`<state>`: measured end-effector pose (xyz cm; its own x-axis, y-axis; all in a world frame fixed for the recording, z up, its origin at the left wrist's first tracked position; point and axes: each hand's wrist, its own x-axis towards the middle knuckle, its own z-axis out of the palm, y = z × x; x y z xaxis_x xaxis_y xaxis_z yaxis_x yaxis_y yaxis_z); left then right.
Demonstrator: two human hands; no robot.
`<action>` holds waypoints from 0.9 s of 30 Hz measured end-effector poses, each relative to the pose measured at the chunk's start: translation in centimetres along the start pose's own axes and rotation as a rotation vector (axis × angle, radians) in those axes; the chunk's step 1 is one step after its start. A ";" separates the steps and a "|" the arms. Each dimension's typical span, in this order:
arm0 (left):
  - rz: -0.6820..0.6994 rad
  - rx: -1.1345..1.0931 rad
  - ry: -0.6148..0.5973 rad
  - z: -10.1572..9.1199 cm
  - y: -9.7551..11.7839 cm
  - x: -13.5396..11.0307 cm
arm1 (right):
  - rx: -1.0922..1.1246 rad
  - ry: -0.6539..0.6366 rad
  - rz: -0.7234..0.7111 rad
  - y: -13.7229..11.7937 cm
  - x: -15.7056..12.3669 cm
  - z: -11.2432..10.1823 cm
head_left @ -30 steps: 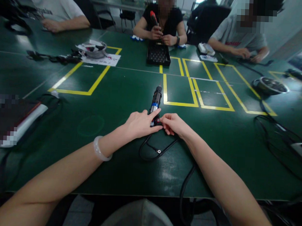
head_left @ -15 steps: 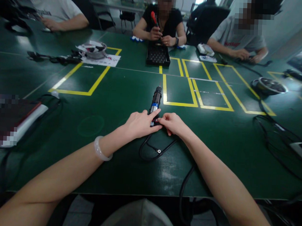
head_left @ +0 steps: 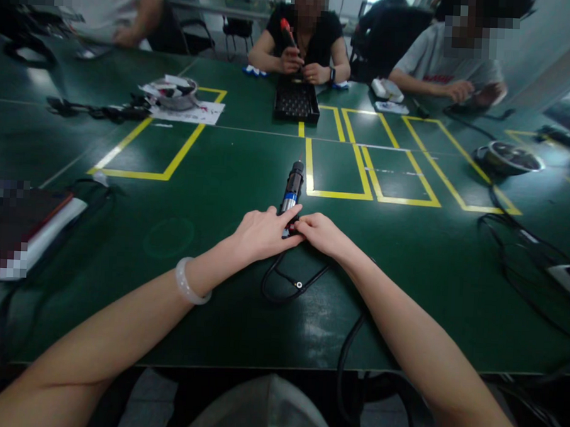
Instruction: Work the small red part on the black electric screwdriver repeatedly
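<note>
The screwdriver (head_left: 293, 187) is gripped steady by the left hand (head_left: 262, 234) while its near end is pinched by the right hand (head_left: 322, 235).

The left hand (head_left: 264, 234) and the right hand (head_left: 322, 235) are covering the near end of the screwdriver (head_left: 293, 183), hiding how the fingers are gripping it. The black cable (head_left: 346, 356) is dropping out of sight over the near edge of the counter (head_left: 220, 173). The picture's left edge is cutting off a blurred book (head_left: 24, 227), and the right edge a white device (head_left: 568, 279).
</note>
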<state>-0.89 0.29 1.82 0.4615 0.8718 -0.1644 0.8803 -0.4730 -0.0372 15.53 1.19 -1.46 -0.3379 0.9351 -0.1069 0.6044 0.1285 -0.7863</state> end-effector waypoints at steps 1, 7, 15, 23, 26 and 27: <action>-0.002 0.001 0.002 0.0 0.0 0.0 | 0.019 -0.007 -0.007 0.1 0.0 0.0; -0.033 0.019 0.033 0.3 0.2 -0.1 | 0.123 -0.016 -0.015 0.7 -0.1 -0.1; -0.071 0.017 0.048 0.1 0.2 0.0 | 0.187 0.048 -0.006 1.9 -0.3 -0.3; -0.099 0.062 0.049 0.2 -3.0 0.2 | 0.198 0.121 0.033 2.3 -0.5 -1.2; -0.116 0.082 0.044 0.5 -5.4 -0.2 | 0.199 0.160 0.020 2.2 -0.5 -1.5; -0.132 0.087 0.038 0.6 -6.3 -0.4 | 0.202 0.170 0.014 2.3 -0.5 -1.5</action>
<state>-6.65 2.86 1.56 0.3475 0.9305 -0.1155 0.9214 -0.3617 -0.1418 18.16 1.53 -2.28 -0.1943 0.9805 -0.0288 0.4464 0.0623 -0.8927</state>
